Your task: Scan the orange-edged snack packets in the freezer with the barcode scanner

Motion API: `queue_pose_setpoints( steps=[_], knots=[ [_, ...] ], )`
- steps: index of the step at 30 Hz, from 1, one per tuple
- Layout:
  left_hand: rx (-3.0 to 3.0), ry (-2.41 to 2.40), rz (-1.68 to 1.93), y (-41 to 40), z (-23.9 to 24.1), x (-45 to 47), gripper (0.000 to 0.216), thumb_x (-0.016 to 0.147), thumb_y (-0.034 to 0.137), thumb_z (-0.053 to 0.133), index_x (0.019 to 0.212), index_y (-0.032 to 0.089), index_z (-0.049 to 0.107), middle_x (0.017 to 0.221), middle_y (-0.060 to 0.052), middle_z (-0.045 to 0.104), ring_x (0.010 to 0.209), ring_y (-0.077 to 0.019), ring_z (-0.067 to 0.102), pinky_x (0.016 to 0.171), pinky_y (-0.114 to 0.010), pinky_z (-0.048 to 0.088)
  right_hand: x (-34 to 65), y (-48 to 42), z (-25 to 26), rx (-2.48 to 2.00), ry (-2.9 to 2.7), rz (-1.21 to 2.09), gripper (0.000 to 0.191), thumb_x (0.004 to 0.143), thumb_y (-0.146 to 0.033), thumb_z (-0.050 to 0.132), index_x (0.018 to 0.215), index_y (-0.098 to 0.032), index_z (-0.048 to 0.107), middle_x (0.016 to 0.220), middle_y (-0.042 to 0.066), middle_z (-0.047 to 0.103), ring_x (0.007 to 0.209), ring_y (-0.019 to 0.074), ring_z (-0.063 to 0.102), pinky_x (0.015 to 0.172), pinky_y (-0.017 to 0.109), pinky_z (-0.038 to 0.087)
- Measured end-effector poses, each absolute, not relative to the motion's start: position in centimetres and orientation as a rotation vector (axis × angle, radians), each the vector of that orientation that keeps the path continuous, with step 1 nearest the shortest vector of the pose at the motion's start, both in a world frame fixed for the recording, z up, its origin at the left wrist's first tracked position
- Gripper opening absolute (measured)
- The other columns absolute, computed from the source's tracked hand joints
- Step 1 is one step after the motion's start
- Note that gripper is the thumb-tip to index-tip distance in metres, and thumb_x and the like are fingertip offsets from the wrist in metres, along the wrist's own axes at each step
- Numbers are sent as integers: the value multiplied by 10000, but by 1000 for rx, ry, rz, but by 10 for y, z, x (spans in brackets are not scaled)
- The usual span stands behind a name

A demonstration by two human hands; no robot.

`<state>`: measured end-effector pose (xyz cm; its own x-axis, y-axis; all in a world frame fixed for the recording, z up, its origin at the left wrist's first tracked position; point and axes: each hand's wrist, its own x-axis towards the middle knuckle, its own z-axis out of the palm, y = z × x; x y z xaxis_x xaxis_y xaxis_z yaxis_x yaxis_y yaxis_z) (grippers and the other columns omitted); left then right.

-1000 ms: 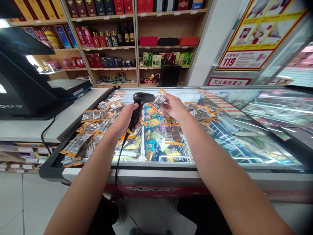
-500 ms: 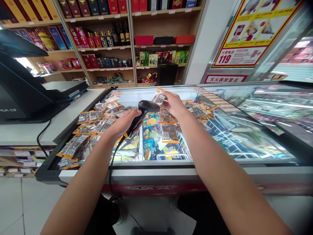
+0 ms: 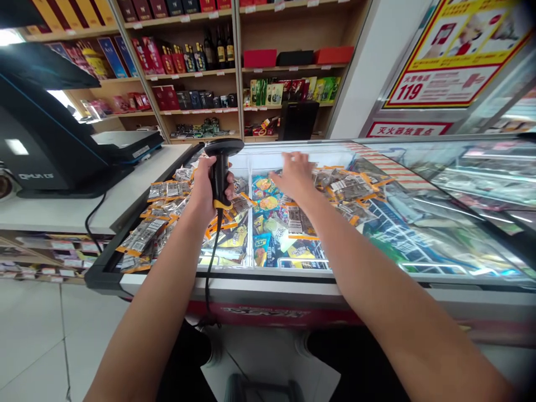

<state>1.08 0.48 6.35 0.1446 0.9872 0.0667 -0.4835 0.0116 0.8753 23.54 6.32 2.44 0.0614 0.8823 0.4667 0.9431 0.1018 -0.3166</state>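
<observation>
My left hand is wrapped round the grip of a black barcode scanner, held upright with its head on top and a cord hanging down. My right hand is above the chest freezer's glass top, fingers spread, with nothing visible in it. Under and beside it lie clear packets with orange edges. More such packets are heaped on the left, next to my left forearm. One packet lies flat just below my right wrist.
The chest freezer holds colourful bags under its glass. A counter with a black checkout machine and a scale stands at left. Shelves of boxes and bottles rise behind. The scanner's cord drops over the freezer's front edge.
My right hand has let go of the packet it held near the scanner and opened. My left hand has moved left and turned the scanner upright. The view has shifted slightly.
</observation>
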Motion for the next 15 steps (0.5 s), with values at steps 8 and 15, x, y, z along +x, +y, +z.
queue_pose_setpoints(
  steps=[8, 15],
  knots=[
    [881, 770, 1380, 4, 65, 14, 398, 956, 598, 589, 898, 204, 588, 567, 36, 547, 362, -94, 435, 365, -232, 339, 173, 27, 30, -1700, -2419, 606, 875, 801, -760, 774, 1472, -219, 627, 1547, 202, 560, 1287, 420, 625, 1027, 483, 511],
    [919, 771, 1325, 5, 64, 12, 397, 940, 600, 602, 899, 206, 582, 579, 37, 547, 358, -92, 436, 364, -223, 342, 205, 43, 32, -1694, -2223, 750, 1054, 603, -539, 993, 1529, -213, 609, 1561, 180, 592, 1323, 442, 621, 1004, 489, 559]
  ],
)
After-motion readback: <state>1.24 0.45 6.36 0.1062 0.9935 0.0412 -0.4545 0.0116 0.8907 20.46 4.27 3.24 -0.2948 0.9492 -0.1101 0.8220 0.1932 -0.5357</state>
